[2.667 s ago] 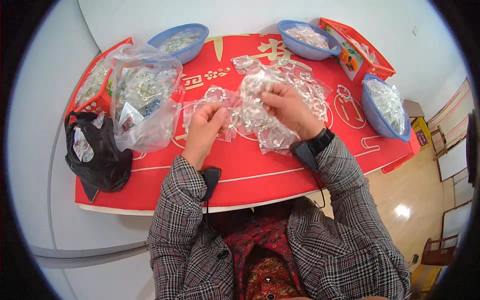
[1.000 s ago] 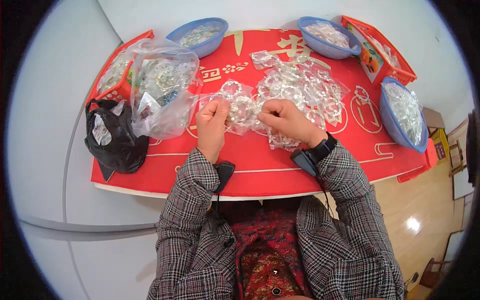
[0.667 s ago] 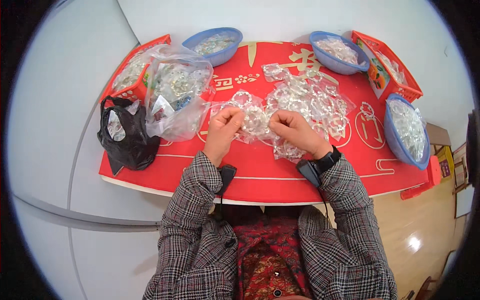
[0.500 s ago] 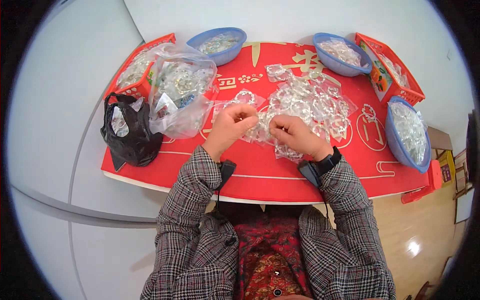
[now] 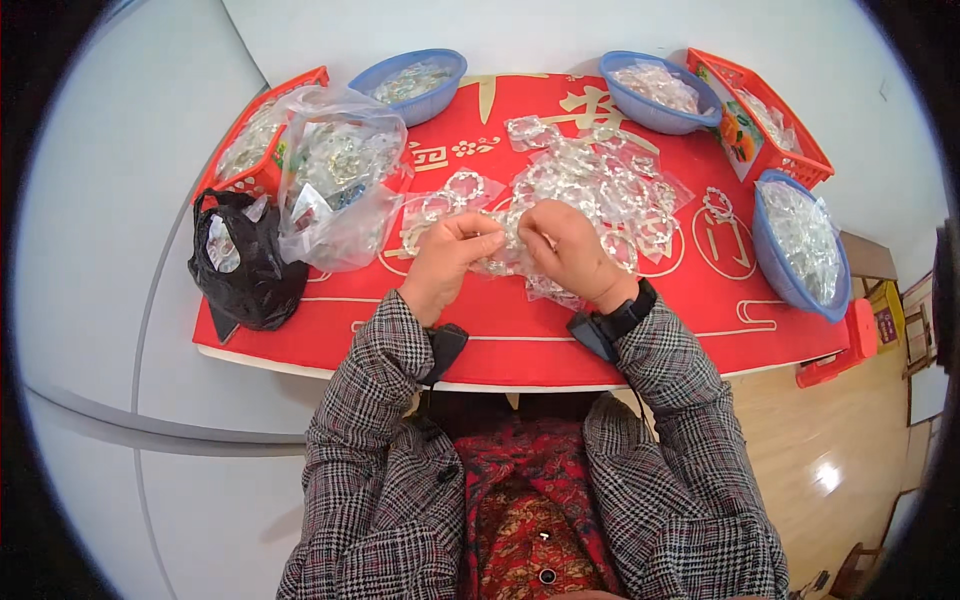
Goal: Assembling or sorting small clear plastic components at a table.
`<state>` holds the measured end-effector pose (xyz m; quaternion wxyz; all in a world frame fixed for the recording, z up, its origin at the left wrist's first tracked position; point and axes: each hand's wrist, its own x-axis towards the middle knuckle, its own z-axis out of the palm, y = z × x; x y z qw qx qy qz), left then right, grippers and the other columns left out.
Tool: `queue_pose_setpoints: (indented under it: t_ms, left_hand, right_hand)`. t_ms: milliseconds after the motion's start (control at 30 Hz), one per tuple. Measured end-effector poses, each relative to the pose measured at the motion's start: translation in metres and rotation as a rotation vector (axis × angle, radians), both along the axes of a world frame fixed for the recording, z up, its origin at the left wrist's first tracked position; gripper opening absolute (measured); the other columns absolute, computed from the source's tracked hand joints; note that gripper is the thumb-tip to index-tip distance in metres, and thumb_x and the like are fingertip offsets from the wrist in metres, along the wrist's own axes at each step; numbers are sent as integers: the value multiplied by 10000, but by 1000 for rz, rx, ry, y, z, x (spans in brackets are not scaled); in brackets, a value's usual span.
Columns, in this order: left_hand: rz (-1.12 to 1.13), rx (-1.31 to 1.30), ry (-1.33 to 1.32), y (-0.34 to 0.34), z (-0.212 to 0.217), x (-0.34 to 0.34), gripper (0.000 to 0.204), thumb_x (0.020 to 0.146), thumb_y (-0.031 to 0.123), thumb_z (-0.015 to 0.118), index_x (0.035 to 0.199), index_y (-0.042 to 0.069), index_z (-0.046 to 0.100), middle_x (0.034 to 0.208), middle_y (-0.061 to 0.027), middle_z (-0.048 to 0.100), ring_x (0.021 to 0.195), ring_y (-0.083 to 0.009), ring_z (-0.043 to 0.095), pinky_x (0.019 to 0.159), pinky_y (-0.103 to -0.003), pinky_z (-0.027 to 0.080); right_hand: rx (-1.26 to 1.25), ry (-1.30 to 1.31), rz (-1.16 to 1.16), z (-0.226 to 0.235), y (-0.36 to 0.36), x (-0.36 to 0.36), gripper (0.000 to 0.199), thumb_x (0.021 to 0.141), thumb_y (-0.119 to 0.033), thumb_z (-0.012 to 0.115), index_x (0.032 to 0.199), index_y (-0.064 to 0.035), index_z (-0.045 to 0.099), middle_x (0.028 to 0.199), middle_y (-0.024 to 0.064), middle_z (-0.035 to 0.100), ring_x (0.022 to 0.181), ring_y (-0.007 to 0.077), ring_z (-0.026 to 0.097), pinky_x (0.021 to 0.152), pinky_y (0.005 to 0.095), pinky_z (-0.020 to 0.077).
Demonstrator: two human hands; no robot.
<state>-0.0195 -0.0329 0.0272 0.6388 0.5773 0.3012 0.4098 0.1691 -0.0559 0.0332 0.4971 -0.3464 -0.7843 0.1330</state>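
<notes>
My left hand [image 5: 445,262] pinches the left edge of a small clear plastic bag [image 5: 509,240] above the red table cover. At the bag's other side, my right hand [image 5: 575,252] is closed, thumb and forefinger pressed together on it. What lies inside the bag is too small and shiny to make out. Just beyond my hands spreads a pile of clear bags with beaded bracelets [image 5: 590,180]. Slightly left of it lies another bagged bracelet [image 5: 464,186]. A loose-looking beaded bracelet [image 5: 717,204] rests apart on the right.
Left stand a black plastic bag [image 5: 255,275], a filled clear bag [image 5: 345,165] and a red basket [image 5: 262,178]. Blue basins [image 5: 425,104] [image 5: 660,118] [image 5: 795,275] hold packets at the back and right, beside another red basket [image 5: 800,172]. A red stool [image 5: 850,350] stands off the table's right end.
My hands have drawn a little closer together, the right one rising and turning over the bag. The whole view has shifted slightly.
</notes>
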Motion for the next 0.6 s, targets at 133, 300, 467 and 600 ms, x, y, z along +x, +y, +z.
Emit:
queue_pose_setpoints:
  t_ms: [133,300,467,600]
  left_hand:
    - [0,-94,-140,-8,-3,8,121,795,74,584,896,12,610,787,-32,598,734,-106,540,686,-243,420]
    - [51,49,-50,-7,-3,9,120,828,68,547,914,4,601,841,-40,600,778,-111,543,728,-247,415]
    - [37,43,-21,3,-13,10,115,848,63,534,921,-2,593,856,-48,599,776,-104,543,726,-238,421]
    - [40,57,-37,2,-20,17,124,854,62,527,934,-13,584,856,-55,598,773,-109,548,726,-236,425]
  right_hand:
    - [224,-52,-96,3,-10,2,61,715,-30,549,763,-16,515,689,154,491,666,325,509,580,372,413]
    - [71,89,-112,-12,-2,0,64,720,-70,545,754,-27,514,655,137,498,615,315,520,554,377,424]
    - [-240,304,42,-5,-4,6,59,722,-89,535,730,-31,531,662,130,538,613,298,551,545,346,436]
    - [-260,181,104,-16,8,14,162,696,-188,568,650,-34,545,640,154,563,593,362,546,515,411,433]
